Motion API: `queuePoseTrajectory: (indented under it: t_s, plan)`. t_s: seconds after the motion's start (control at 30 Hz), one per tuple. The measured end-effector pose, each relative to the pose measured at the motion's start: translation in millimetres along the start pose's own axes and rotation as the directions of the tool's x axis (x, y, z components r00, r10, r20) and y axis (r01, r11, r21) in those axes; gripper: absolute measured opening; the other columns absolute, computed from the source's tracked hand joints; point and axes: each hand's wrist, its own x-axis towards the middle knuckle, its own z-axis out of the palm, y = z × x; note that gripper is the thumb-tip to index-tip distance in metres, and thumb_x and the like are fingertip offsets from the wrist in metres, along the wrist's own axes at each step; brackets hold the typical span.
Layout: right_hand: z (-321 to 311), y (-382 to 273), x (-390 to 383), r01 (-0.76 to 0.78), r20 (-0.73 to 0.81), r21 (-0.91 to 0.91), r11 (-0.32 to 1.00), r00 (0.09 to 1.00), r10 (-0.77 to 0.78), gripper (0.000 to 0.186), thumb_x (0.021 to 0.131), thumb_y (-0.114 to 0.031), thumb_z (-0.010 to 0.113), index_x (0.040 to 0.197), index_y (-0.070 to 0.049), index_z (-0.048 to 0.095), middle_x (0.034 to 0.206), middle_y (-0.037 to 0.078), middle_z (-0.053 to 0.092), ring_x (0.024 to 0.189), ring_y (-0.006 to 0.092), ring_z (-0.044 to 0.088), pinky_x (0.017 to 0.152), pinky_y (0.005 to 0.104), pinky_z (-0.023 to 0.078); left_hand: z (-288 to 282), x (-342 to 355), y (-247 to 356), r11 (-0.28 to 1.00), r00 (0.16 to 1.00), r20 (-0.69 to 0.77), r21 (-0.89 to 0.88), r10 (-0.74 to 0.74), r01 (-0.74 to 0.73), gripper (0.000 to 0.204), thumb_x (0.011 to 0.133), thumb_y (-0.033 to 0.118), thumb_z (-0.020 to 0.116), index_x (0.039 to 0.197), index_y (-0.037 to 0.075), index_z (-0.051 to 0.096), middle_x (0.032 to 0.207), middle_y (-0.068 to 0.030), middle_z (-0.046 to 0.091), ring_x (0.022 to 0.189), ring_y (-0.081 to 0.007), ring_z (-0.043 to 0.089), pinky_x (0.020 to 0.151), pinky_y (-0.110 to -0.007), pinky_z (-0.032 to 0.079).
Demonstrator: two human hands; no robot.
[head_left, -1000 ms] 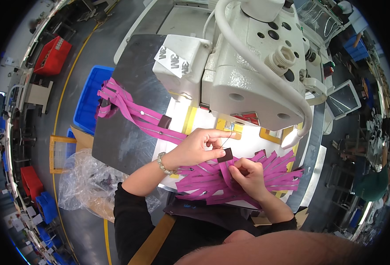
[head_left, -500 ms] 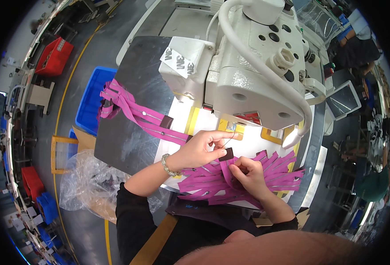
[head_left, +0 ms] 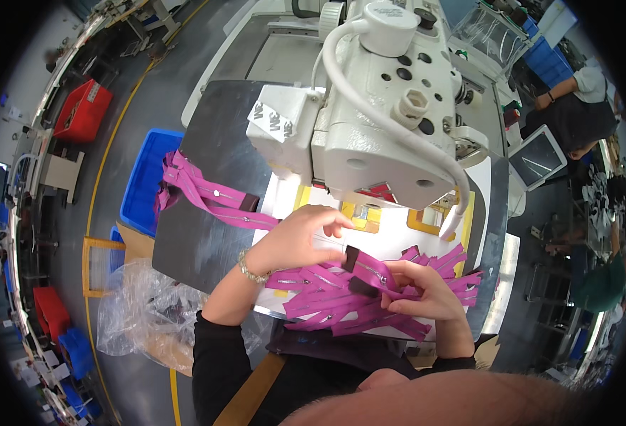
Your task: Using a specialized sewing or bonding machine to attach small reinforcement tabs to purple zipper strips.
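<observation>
Beneath a white industrial sewing machine [head_left: 359,128], my left hand [head_left: 306,238] is raised over the white work plate with thumb and fingers apart and nothing seen between them. Just right of it, my right hand [head_left: 423,291] grips a magenta zipper [head_left: 366,270] with a dark end tab, held above a fanned pile of similar zippers [head_left: 313,312]. Yellow template pieces [head_left: 359,216] lie under the machine head. More magenta zippers [head_left: 210,188] trail leftward over the dark table extension [head_left: 192,248].
A blue bin [head_left: 132,199] stands at the left edge, with a crumpled clear plastic bag [head_left: 128,305] below it. At right are a screen [head_left: 536,156] and a person [head_left: 583,106]. Red bins [head_left: 75,113] stand across the aisle at left.
My left hand's thumb has come away from the dark tab. My right hand has moved slightly right with the zipper, now tilted, showing more of its length. The view has shifted slightly.
</observation>
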Motion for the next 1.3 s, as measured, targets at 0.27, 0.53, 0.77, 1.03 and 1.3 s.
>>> queuePoseTrajectory:
  t_s: [0.27, 0.53, 0.77, 1.03, 1.3]
  plan:
    - [33.0, 0.9, -1.4, 0.394, 0.433, -0.227, 0.891, 0.860, -0.270, 0.073, 0.086, -0.007, 0.064, 0.147, -0.004, 0.026, 0.124, 0.012, 0.053, 0.102, 0.0277, 0.053, 0.094, 0.0339, 0.040, 12.2, -7.1, 10.2, 0.702, 0.844, 0.077, 0.519, 0.530, -0.488, 0.030, 0.076, 0.006, 0.068, 0.106, 0.009, 0.063, 0.090, -0.0069, 0.057, 0.083, -0.0263, 0.054, 0.075, -0.037, 0.043]
    - [9.4, 39.0, 43.5, 0.216, 0.040, -0.901, 0.377, 0.905, -0.424, 0.064, 0.080, -0.026, 0.070, 0.136, -0.009, 0.045, 0.127, 0.008, 0.055, 0.107, 0.0245, 0.053, 0.095, 0.0388, 0.036, -2.7, -15.7, 3.9, 0.967, 0.910, -0.356, -0.057, 0.214, -0.249, 0.024, 0.092, 0.014, 0.060, 0.110, -0.002, 0.065, 0.094, -0.0123, 0.069, 0.087, -0.0184, 0.069, 0.076, -0.029, 0.053]
    - [-8.5, 56.1, 59.0, 0.064, 0.004, -0.990, 0.127, 0.904, -0.427, 0.060, 0.079, -0.034, 0.069, 0.130, -0.008, 0.050, 0.132, 0.005, 0.053, 0.113, 0.0226, 0.050, 0.088, 0.0398, 0.036, -18.4, -19.8, 0.1, 0.942, 0.844, -0.473, -0.081, 0.252, -0.326, 0.039, 0.091, 0.032, 0.061, 0.105, -0.005, 0.065, 0.091, -0.0143, 0.070, 0.083, -0.0204, 0.068, 0.076, -0.030, 0.052]
    - [-9.5, 47.0, 47.2, 0.086, 0.005, -0.984, 0.157, 0.890, -0.456, 0.056, 0.078, -0.035, 0.069, 0.125, -0.010, 0.054, 0.128, 0.005, 0.055, 0.112, 0.0213, 0.052, 0.089, 0.0399, 0.036, -121.6, -50.8, -63.2, 1.000, 0.724, -0.690, -0.015, -0.010, -0.001, 0.022, 0.090, 0.015, 0.063, 0.104, -0.001, 0.064, 0.083, -0.0077, 0.067, 0.071, -0.0184, 0.064, 0.065, -0.026, 0.051]
    - [38.5, 62.3, -2.7, 0.417, 0.325, -0.890, 0.184, 0.863, -0.386, 0.054, 0.083, -0.032, 0.064, 0.133, -0.016, 0.049, 0.136, 0.005, 0.049, 0.124, 0.0190, 0.047, 0.098, 0.0410, 0.032, -135.6, -33.1, -89.7, 0.751, 0.164, -0.941, -0.335, -0.295, -0.570, 0.042, 0.093, 0.004, 0.052, 0.134, 0.008, 0.046, 0.132, -0.0097, 0.048, 0.118, -0.0189, 0.048, 0.101, -0.038, 0.037]
